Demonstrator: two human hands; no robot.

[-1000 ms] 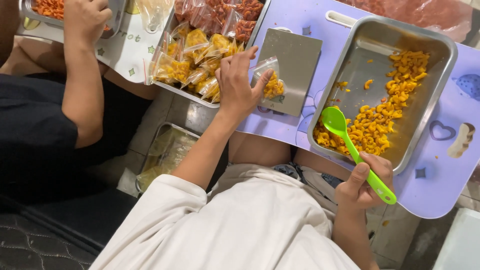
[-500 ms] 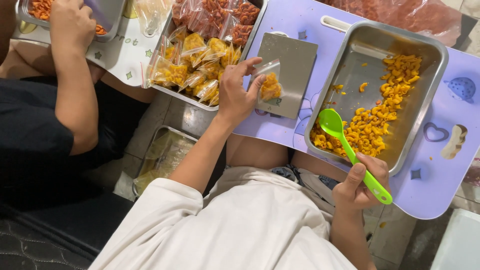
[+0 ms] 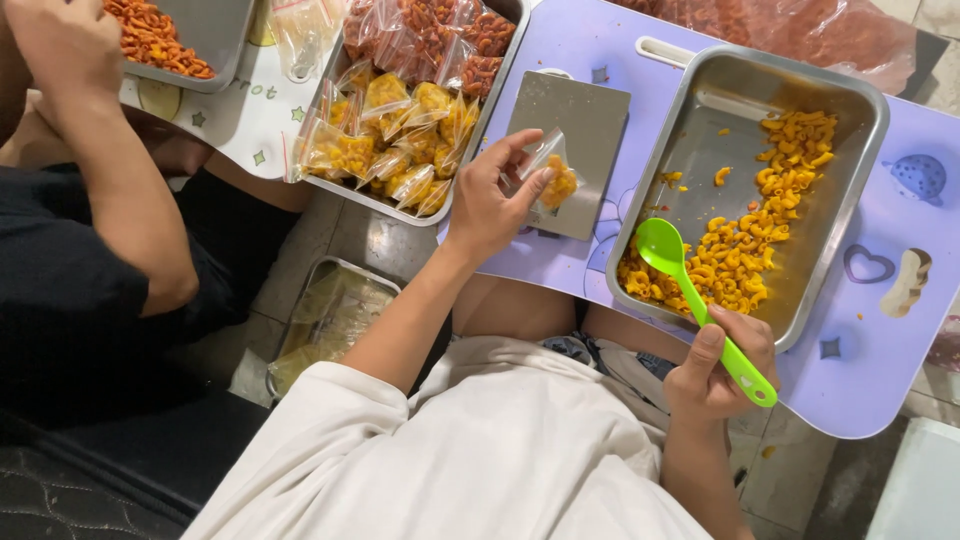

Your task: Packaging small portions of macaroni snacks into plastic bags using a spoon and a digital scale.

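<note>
- Low in the frame, right of the middle, the right hand (image 3: 722, 365) is closed around the handle of a green spoon (image 3: 700, 305).
- The spoon's bowl rests just over the yellow macaroni (image 3: 760, 230) at the near edge of a metal tray (image 3: 700, 125).
- In the middle, the left hand (image 3: 490, 200) pinches a small clear bag (image 3: 553, 180) between thumb and fingers. The bag has some yellow macaroni inside.
- The bag sits over a flat grey scale (image 3: 580, 115) on the purple table (image 3: 870, 370).
- Upper middle, another tray (image 3: 330, 186) is full of packed bags (image 3: 400, 140), yellow ones near, red ones far.
- Upper left, another person's hand (image 3: 60, 45) is by a tray of orange macaroni (image 3: 150, 38).
</note>
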